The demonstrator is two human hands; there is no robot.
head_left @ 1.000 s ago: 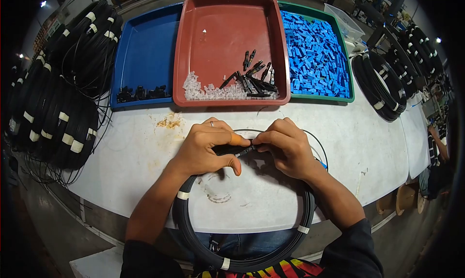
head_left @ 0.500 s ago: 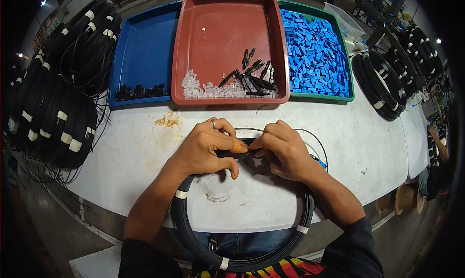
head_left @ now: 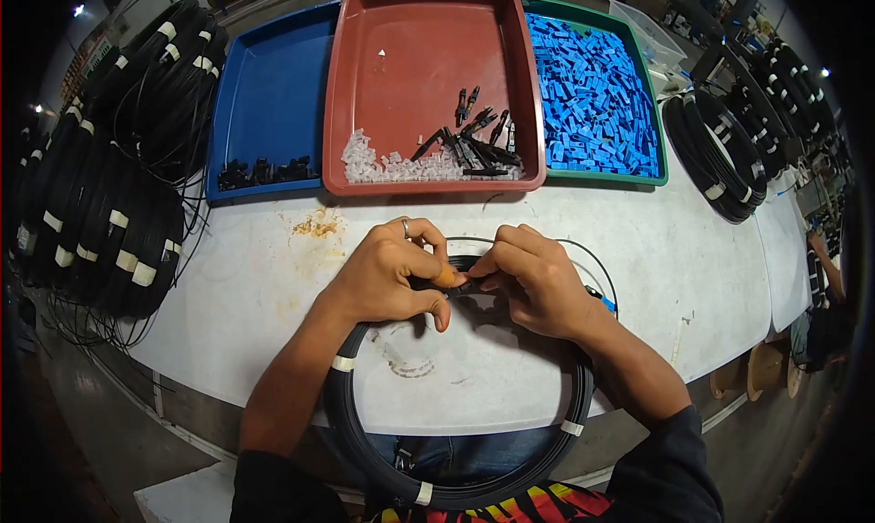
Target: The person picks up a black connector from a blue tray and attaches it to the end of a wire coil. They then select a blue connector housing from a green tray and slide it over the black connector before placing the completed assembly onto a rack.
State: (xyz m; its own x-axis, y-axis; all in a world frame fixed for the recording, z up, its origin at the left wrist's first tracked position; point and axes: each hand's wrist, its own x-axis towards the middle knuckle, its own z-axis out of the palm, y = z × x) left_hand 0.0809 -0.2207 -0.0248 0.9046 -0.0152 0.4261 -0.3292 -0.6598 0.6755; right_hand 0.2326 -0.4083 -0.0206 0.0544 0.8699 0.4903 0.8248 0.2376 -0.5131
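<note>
A coil of black cable (head_left: pixel 344 405), bound with several white tape bands, lies partly on the table and reaches over its front edge towards my body. At its far side my left hand (head_left: pixel 394 270) is closed on the coil, thumb held apart and an orange patch near a fingertip. Facing it, my right hand (head_left: pixel 536 282) pinches the same stretch of coil, its fingertips nearly touching the left ones. A small dark piece (head_left: pixel 465 287) shows between the fingertips, too covered to name. One loose cable loop (head_left: pixel 597 266) arcs behind my right hand, near a blue connector (head_left: pixel 602 299).
At the back stand a blue tray (head_left: pixel 273 95) with black parts, a red tray (head_left: pixel 428 58) with clear pieces and black connectors, and a green tray (head_left: pixel 660 158) of blue clips. Cable coils are piled left (head_left: pixel 91 213) and right (head_left: pixel 715 158). Another person's arm (head_left: pixel 825 263) shows far right.
The hands stay at the same spot on the coil, with only slight finger movement. The whole view has shifted a little.
</note>
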